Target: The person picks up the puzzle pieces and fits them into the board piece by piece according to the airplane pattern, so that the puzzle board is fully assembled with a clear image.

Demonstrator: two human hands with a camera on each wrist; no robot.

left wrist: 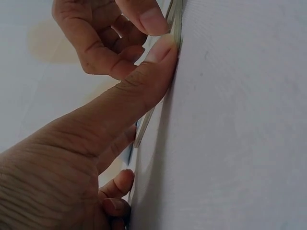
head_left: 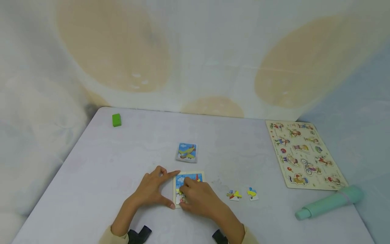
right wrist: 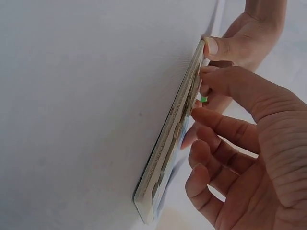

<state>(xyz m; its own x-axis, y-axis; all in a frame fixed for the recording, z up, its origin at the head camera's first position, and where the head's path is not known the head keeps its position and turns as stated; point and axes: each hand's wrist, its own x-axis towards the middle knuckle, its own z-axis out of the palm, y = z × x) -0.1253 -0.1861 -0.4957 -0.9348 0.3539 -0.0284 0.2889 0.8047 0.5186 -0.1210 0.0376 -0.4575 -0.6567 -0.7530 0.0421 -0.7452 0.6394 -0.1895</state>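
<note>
A small jigsaw puzzle board (head_left: 189, 176) with a pale wooden frame and a blue picture lies on the table before me. My left hand (head_left: 153, 188) steadies its left side, the straight index finger at the far corner and the thumb (left wrist: 160, 52) pressing the near corner. Over the board's lower part, my right hand (head_left: 202, 200) pinches a jigsaw piece at the surface between thumb and fingers, mostly hidden by the hand. In the right wrist view the board (right wrist: 163, 158) shows edge-on, with piece edges standing slightly proud. Two loose jigsaw pieces (head_left: 234, 195) (head_left: 252, 194) lie to the right.
Behind the board lies a picture card (head_left: 187, 152) with a yellow aeroplane. A green block (head_left: 116, 120) sits at the far left. On the right are a large wooden figure puzzle (head_left: 304, 154) and a rolled green mat (head_left: 330, 202) near the table's edge.
</note>
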